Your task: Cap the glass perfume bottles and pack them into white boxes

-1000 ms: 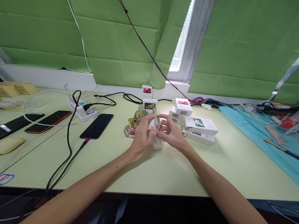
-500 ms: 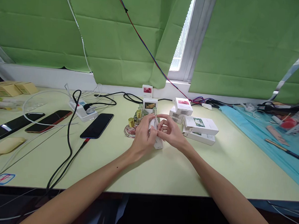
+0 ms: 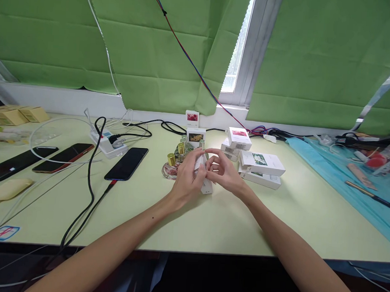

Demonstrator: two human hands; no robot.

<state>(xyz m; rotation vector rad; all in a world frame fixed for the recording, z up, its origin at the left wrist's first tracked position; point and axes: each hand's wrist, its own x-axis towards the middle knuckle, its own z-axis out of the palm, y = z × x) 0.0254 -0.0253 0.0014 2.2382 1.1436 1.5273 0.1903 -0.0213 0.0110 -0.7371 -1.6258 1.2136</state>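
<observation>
Between both hands a small white box (image 3: 207, 187) stands tilted on the table, its upper part largely covered by fingers. My left hand (image 3: 189, 177) wraps round its left side. The fingers of my right hand (image 3: 224, 172) are bent and pressed against its upper right edge. Just behind and left of the hands are several glass bottles with gold caps (image 3: 171, 159). A white box with a yellow flower picture (image 3: 196, 137) stands behind them. To the right lie stacked white boxes, one with a pink picture (image 3: 239, 138) and one with a green picture (image 3: 262, 163).
Left on the table (image 3: 163, 228) lie a black phone (image 3: 127, 164), two more phones, a power strip (image 3: 107, 144) and looping cables. Yellow boxes (image 3: 7, 116) sit at the far left. A blue sheet (image 3: 347, 186) with a brush (image 3: 373, 195) and plastic items covers the right.
The fingers have shifted slightly on the small white box, and the left thumb sits a little differently. Otherwise the hands and the table items look the same.
</observation>
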